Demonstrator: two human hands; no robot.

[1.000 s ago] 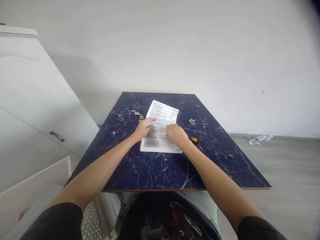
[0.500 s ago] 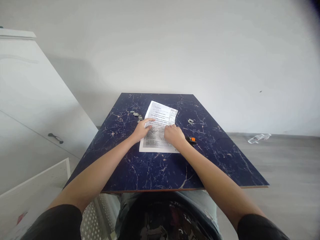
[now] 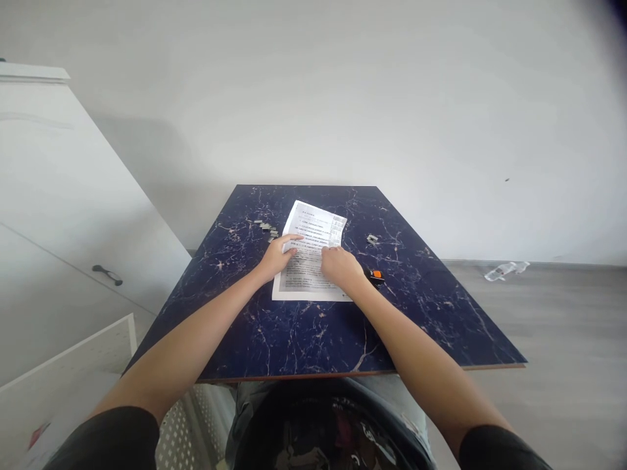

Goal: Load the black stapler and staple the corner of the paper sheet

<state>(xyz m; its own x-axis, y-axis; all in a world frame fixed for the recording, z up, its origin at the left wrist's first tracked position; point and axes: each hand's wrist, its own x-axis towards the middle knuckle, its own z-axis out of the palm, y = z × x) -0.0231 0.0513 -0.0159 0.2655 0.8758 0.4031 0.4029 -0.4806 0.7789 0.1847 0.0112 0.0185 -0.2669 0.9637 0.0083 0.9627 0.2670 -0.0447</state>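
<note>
A printed sheet of paper (image 3: 308, 277) lies at a slight tilt on the dark blue marbled table (image 3: 313, 336), its upper right edge curling a little. My left hand (image 3: 278, 256) rests on the sheet's left side, forefinger and thumb stretched out over the print and apart. On the right side my right hand (image 3: 341, 264) is closed, its fingers curled onto the sheet's edge; the thumb is hidden. Beside my right wrist is a small black object with an orange part (image 3: 377, 275), partly covered by the wrist.
Several small grey metallic strips (image 3: 266, 226) lie left of the sheet, and a few more strips (image 3: 373, 239) lie to its right. A white cabinet (image 3: 63, 196) stands at the left. Clear plastic wrapping (image 3: 504, 271) is on the floor at the right, by the wall.
Both hands and the sheet keep their places on the table. Only the camera view has shifted very slightly.
</note>
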